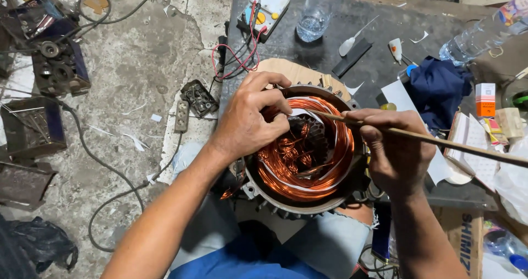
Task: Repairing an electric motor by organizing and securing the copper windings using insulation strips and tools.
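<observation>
1. Motor stator [300, 202], nearest the viewer, rests on the person's lap against the worktop [379, 31] edge. Its bore axis points up toward the camera, so the round opening faces the viewer.
2. Copper winding [291, 183] lies in a thick ring round the bore, with white insulating strips showing among the turns. Judged from this, most coils are already seated; loose copper loops inside the bore, just below the left fingertips, appear not yet dressed or tied.
3. Left hand [250, 122] bends over the stator's upper left rim. Its fingers [278, 126] are curled and pressed together, pinching into the turns at the inner edge of the coil.
4. Right hand [393, 152] sits over the right rim, its fingers closed round a thin wooden stick [440, 141].
5. The stick's long axis runs from lower right, beyond the right hand, up-left across the bore. Its tip points at the left fingertips and ends just beside them.
6. Beyond both hands on the worktop lie a multimeter [267, 7] with red and black leads, a clear water bottle [316, 15] and a dark blue cloth [440, 89], all well apart from the fingers.
</observation>
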